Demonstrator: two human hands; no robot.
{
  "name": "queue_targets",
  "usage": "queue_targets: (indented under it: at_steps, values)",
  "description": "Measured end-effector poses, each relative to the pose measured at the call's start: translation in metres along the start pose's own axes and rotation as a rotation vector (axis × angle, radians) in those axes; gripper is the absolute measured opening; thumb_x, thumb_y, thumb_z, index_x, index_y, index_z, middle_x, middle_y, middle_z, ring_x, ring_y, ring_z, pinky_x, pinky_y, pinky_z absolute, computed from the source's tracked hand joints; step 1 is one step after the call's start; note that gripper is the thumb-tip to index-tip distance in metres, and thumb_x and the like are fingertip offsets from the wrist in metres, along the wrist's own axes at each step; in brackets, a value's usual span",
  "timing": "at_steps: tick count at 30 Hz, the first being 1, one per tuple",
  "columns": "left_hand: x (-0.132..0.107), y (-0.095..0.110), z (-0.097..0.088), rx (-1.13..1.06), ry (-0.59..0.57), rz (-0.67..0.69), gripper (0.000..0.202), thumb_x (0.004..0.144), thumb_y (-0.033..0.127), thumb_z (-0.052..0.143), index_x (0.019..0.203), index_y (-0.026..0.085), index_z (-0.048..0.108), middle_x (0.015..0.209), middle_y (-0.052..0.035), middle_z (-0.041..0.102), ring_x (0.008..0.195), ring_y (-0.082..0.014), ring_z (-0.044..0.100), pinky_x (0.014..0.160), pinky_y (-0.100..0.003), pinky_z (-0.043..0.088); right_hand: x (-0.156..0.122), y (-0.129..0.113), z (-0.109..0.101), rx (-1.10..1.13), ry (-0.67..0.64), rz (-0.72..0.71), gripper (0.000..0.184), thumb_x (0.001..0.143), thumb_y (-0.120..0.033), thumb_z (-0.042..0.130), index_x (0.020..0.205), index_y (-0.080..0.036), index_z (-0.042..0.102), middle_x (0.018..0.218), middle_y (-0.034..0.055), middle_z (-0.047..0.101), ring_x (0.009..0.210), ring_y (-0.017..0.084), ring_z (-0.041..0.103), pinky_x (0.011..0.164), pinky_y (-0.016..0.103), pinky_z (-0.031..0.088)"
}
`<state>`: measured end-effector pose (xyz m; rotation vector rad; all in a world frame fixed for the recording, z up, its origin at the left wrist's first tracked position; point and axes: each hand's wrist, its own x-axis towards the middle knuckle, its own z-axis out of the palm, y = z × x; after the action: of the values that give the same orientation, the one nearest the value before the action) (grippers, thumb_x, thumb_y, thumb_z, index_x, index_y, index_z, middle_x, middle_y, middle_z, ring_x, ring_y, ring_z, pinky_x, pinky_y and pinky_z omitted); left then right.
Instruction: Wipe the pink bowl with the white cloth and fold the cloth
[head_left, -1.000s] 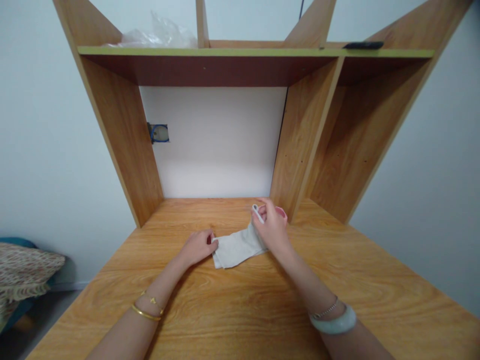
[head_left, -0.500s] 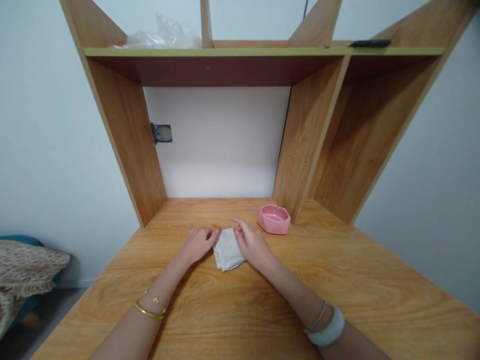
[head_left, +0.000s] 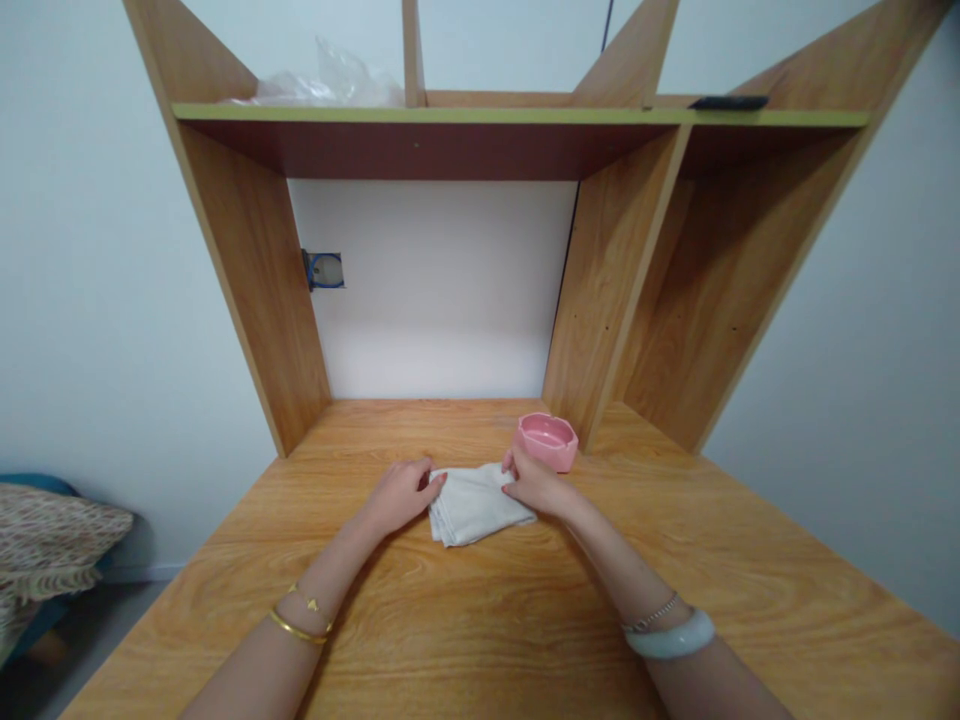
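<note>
A pale grey folded cloth (head_left: 476, 505) lies on the wooden desk (head_left: 465, 620), its layered edges showing at the left. My left hand (head_left: 405, 495) pinches its upper left corner between thumb and fingers. At the opposite end, my right hand (head_left: 536, 482) grips the upper right corner, fingers closed on the fabric. Just behind my right hand stands a pink faceted ashtray (head_left: 547, 440), its front left side partly covered by that hand.
Wooden side panels and a shelf (head_left: 420, 115) rise behind the desk. A clear plastic bag (head_left: 330, 85) and a dark flat object (head_left: 729, 103) rest on it. An open socket box (head_left: 325, 270) is in the back wall. A patterned fabric (head_left: 60, 530) hangs at lower left.
My right hand has moved right with the cloth's right edge, so the cloth is unfolded to a wider shape. The left hand stays at its corner with little movement.
</note>
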<state>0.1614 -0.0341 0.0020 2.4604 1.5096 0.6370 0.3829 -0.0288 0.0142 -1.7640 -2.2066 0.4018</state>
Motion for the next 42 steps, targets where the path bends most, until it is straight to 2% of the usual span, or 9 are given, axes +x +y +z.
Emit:
queue_targets:
  at_steps: [6, 13, 18, 20, 23, 26, 28, 35, 42]
  values:
    - [0.0, -0.003, 0.002, -0.021, -0.01, -0.031, 0.033, 0.089, 0.037, 0.029, 0.078, 0.018, 0.054, 0.075, -0.0047, 0.062, 0.07, -0.0164, 0.056, 0.06, -0.024, 0.034, -0.015, 0.019, -0.032, -0.176, -0.058, 0.118, 0.02, 0.065, 0.001, 0.047, 0.072, -0.015, 0.058, 0.074, 0.0063, 0.063, 0.069, 0.016, 0.057, 0.054, 0.021, 0.035]
    - [0.001, -0.003, 0.004, 0.056, -0.089, -0.074, 0.031, 0.087, 0.032, 0.032, 0.071, 0.018, 0.055, 0.07, -0.005, 0.061, 0.065, -0.0166, 0.055, 0.06, -0.026, 0.035, -0.02, 0.05, -0.056, -0.296, -0.046, 0.359, 0.028, 0.075, -0.003, 0.039, 0.084, -0.013, 0.062, 0.08, 0.0127, 0.064, 0.081, 0.021, 0.061, 0.061, 0.025, 0.042]
    - [0.001, -0.003, 0.005, 0.048, -0.086, -0.072, 0.031, 0.087, 0.033, 0.032, 0.072, 0.018, 0.055, 0.072, -0.0048, 0.062, 0.067, -0.0163, 0.056, 0.06, -0.026, 0.036, -0.018, 0.046, -0.058, -0.365, 0.062, 0.498, 0.035, 0.081, -0.005, 0.027, 0.103, -0.007, 0.055, 0.106, 0.0228, 0.053, 0.089, 0.027, 0.06, 0.065, 0.034, 0.045]
    - [0.001, -0.003, 0.006, 0.048, -0.056, -0.083, 0.03, 0.087, 0.031, 0.032, 0.072, 0.018, 0.055, 0.072, -0.005, 0.061, 0.068, -0.0168, 0.056, 0.062, -0.026, 0.038, -0.016, 0.033, -0.052, -0.362, 0.18, 0.452, 0.037, 0.083, -0.006, 0.022, 0.107, -0.007, 0.05, 0.111, 0.0236, 0.047, 0.087, 0.027, 0.06, 0.065, 0.036, 0.045]
    - [0.001, -0.004, 0.006, 0.032, 0.021, -0.077, 0.025, 0.085, 0.028, 0.035, 0.076, 0.017, 0.055, 0.076, -0.0059, 0.061, 0.073, -0.0174, 0.057, 0.067, -0.027, 0.04, -0.009, 0.006, -0.033, -0.32, 0.365, 0.174, 0.036, 0.08, -0.002, 0.024, 0.104, -0.009, 0.05, 0.107, 0.0195, 0.049, 0.095, 0.026, 0.055, 0.073, 0.036, 0.044]
    - [0.002, -0.007, 0.007, 0.021, 0.089, -0.011, 0.022, 0.083, 0.025, 0.037, 0.082, 0.016, 0.057, 0.087, -0.0084, 0.061, 0.085, -0.019, 0.056, 0.077, -0.029, 0.042, -0.004, -0.018, -0.009, -0.231, 0.311, -0.155, 0.036, 0.078, -0.002, 0.031, 0.106, -0.011, 0.05, 0.111, 0.0149, 0.051, 0.105, 0.022, 0.048, 0.088, 0.035, 0.037]
    - [0.002, -0.01, 0.009, 0.001, 0.103, 0.03, 0.023, 0.082, 0.021, 0.037, 0.089, 0.015, 0.058, 0.095, -0.0097, 0.061, 0.092, -0.0191, 0.055, 0.084, -0.03, 0.041, -0.003, -0.028, 0.008, -0.203, 0.217, -0.273, 0.038, 0.083, -0.017, 0.037, 0.12, -0.009, 0.044, 0.124, 0.0164, 0.046, 0.116, 0.025, 0.04, 0.096, 0.038, 0.031]
    - [0.003, -0.017, 0.019, -0.022, 0.017, 0.026, 0.045, 0.083, 0.022, 0.032, 0.124, 0.008, 0.044, 0.131, -0.0131, 0.044, 0.122, -0.0183, 0.038, 0.104, -0.031, 0.027, -0.008, -0.028, 0.038, -0.048, -0.152, -0.309, 0.072, 0.086, -0.053, 0.028, 0.138, -0.005, 0.019, 0.145, 0.0143, 0.017, 0.133, 0.025, 0.01, 0.107, 0.04, 0.012]
    - [0.002, -0.015, 0.017, 0.08, -0.2, -0.006, 0.062, 0.086, 0.042, 0.027, 0.133, 0.002, 0.031, 0.141, -0.0159, 0.025, 0.132, -0.0211, 0.021, 0.108, -0.035, 0.016, -0.006, -0.024, 0.039, -0.021, -0.176, -0.317, 0.071, 0.085, -0.058, 0.022, 0.137, -0.009, 0.026, 0.145, 0.0129, 0.019, 0.133, 0.025, 0.011, 0.107, 0.04, 0.01]
